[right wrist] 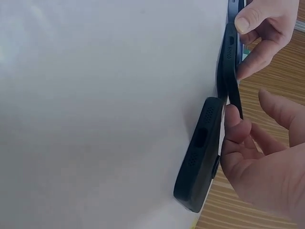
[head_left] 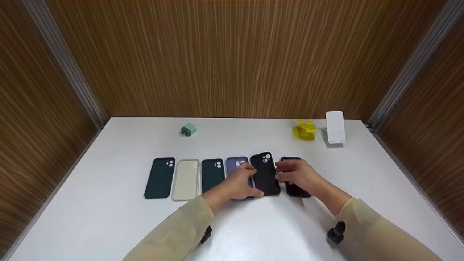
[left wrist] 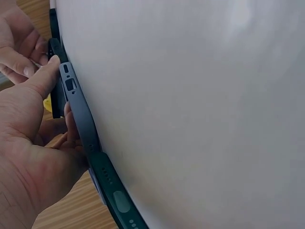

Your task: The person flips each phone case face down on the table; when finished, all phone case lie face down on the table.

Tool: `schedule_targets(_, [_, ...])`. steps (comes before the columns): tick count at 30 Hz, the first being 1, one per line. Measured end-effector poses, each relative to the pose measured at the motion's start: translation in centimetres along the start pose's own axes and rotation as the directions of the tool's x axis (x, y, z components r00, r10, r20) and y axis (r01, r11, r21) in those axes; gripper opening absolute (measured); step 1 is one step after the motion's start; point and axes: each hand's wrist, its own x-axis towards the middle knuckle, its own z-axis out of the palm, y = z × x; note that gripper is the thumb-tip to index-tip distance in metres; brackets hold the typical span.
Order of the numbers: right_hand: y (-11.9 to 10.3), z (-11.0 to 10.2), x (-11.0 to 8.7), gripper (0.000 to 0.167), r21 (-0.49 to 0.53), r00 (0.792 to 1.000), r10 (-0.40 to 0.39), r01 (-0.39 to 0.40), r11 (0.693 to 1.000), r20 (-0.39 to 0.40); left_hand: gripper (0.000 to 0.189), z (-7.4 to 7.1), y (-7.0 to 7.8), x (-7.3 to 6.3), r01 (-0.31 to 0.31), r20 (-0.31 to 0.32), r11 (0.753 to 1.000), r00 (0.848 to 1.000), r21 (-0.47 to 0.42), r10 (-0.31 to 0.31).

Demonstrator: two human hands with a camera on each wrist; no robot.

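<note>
The left hand [head_left: 239, 183] grips a black phone case [head_left: 266, 177] by its left side, with the thumb at the lower left corner and the fingers higher up along that edge. The right hand [head_left: 299, 174] is at the case's opposite long edge, its fingers loosely bent and its thumb apart from them; whether the fingertips touch the case is hard to tell. The black case lies back side up, its camera holes at the far end, slightly turned compared with its neighbours.

Under the right hand, partly covered, is another black case [head_left: 298, 191], last in the row on the right. Under the left hand is a purple case [head_left: 231, 166], mostly hidden by the hand and wrist. Further left, side by side, come a dark green case [head_left: 213, 174], a cream case [head_left: 186, 179] and a second dark green case [head_left: 159, 177] at the end.

All rest on a white table [head_left: 90, 217]. Near its back edge are a small green plug block [head_left: 188, 129] on the left and, on the right, a yellow object [head_left: 304, 131] beside a white rectangular one [head_left: 335, 127]. Wood-patterned panels [head_left: 232, 58] enclose the table.
</note>
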Motion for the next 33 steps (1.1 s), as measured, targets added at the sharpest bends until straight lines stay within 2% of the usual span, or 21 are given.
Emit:
schedule_targets(11, [0.5,0.2,0.4,0.046,0.059,0.998,0.022,-0.019,0.998,-0.054,0.084,-0.2,-0.2,0.1,0.004,0.018,1.000,1.000,-0.027,-0.004])
schedule_targets(22, [0.6,0.1,0.2,0.058,0.124,0.999,0.032,-0.027,0.992,-0.035,0.083,-0.7,-0.1,0.3,0.015,0.038,0.998,0.999,-0.053,-0.013])
schedule_targets(25, [0.7,0.2,0.2,0.059,0.145,0.999,0.041,-0.035,0.989,-0.034,0.081,-0.8,0.1,0.3,0.043,0.035,0.995,0.999,-0.091,-0.040])
schedule_targets(27, [0.8,0.3,0.3,0.059,0.148,0.998,0.050,-0.045,0.988,-0.032,0.079,-0.9,0.4,0.3,0.074,0.017,0.990,0.997,-0.124,-0.072])
schedule_targets(30, [0.8,0.4,0.4,0.058,0.139,0.997,0.069,-0.064,0.988,-0.034,0.073,-1.1,1.1,0.3,0.098,-0.049,0.979,0.993,-0.178,-0.108])
schedule_targets(33, [0.7,0.3,0.5,0.058,0.120,0.996,0.083,-0.078,0.990,-0.035,0.069,-1.1,1.9,0.4,0.081,-0.105,0.968,0.989,-0.239,-0.109])
